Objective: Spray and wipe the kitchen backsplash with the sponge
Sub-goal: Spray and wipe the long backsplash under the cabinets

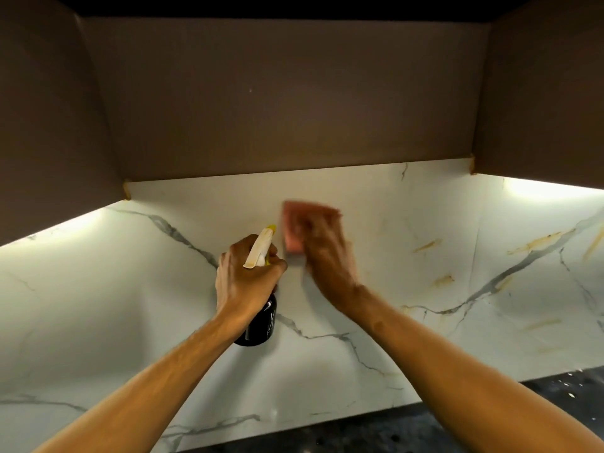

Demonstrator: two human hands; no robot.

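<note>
Head camera shows the left hand point(243, 279) clamped round the neck of a dark spray bottle point(261, 325), whose white and yellow nozzle sticks up above the knuckles, close in front of the marbled backsplash point(425, 338). Just to its right, the pink sponge point(291, 237) lies against the backsplash under the right hand point(327, 263). That hand is blurred, so I cannot tell whether its fingers curl round the sponge.

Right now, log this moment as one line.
left hand: grips spray bottle | right hand: sponge against backsplash, motion-blurred | phase: wiping
</note>
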